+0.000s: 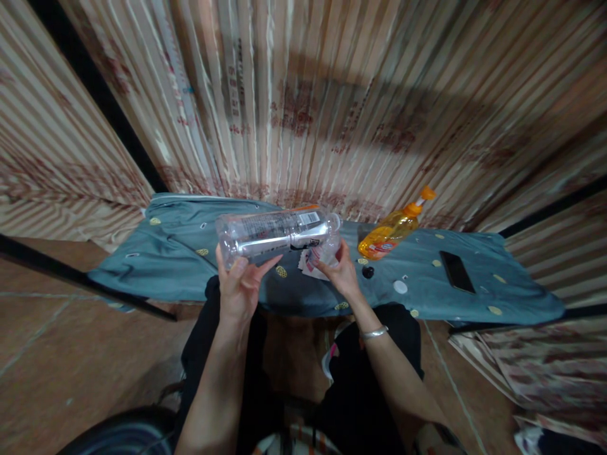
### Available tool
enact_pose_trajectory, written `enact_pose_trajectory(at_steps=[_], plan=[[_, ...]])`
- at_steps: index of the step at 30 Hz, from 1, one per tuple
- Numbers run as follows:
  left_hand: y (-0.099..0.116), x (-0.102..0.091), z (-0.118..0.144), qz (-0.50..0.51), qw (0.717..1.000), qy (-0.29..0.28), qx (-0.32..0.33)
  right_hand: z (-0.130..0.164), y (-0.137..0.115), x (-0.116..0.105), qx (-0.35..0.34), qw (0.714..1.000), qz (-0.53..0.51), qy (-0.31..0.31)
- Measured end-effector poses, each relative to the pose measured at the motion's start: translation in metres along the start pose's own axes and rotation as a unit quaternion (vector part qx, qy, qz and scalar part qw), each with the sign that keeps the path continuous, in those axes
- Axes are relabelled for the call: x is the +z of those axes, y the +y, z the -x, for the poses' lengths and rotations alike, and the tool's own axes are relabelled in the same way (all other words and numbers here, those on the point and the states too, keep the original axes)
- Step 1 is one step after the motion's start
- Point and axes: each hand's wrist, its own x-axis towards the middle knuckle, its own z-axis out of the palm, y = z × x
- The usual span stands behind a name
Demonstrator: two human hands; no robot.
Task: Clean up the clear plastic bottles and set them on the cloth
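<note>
Over teal cloth (161, 272), holding clear bottle (279, 230) sideways by base in left hand (239, 291); with right hand (342, 268) at printed wrapper (309, 266) near neck, cannot tell if gripping. Might drop bottle through one-ended hold.

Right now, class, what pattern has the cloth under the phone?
The cloth is blue-green, scattered with yellow and smaller pale motifs; head view.

One clear, glossy plastic bottle (260, 237) — dark-printed along its side, barcoded towards the neck — is held on its side, neck end slightly raised, its base end in the left hand (238, 291) and its neck just above the right hand (342, 272). White printed piece (309, 261) at the right fingertips, form unclear.
</note>
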Motion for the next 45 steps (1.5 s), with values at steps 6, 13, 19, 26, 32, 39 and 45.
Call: enact_pose_trajectory(at_steps=[6,13,19,26,32,39,45], plan=[[0.001,0.001,0.0,-0.006,1.0,-0.005,0.004,-0.004,-0.003,0.0,0.013,0.997,0.053,-0.048],[0.0,0.002,0.0,0.0,1.0,0.005,-0.001,-0.011,0.001,0.004,0.024,0.992,0.114,-0.038],[0.002,0.003,0.0,-0.001,1.0,0.004,0.005,-0.012,0.001,0.008,0.021,0.989,0.146,-0.026],[0.005,0.006,0.002,-0.002,1.0,0.005,0.007,-0.012,0.001,0.012,0.007,0.987,0.161,-0.005],[0.005,0.007,0.001,-0.005,1.0,0.008,0.0,-0.011,-0.001,0.012,0.011,0.985,0.171,-0.012],[0.005,0.006,0.001,-0.01,1.0,0.003,0.002,-0.012,0.002,0.012,0.006,0.985,0.173,-0.014],[0.004,0.004,-0.001,-0.013,1.0,-0.002,0.004,-0.012,0.005,0.013,0.001,0.984,0.179,-0.014]])
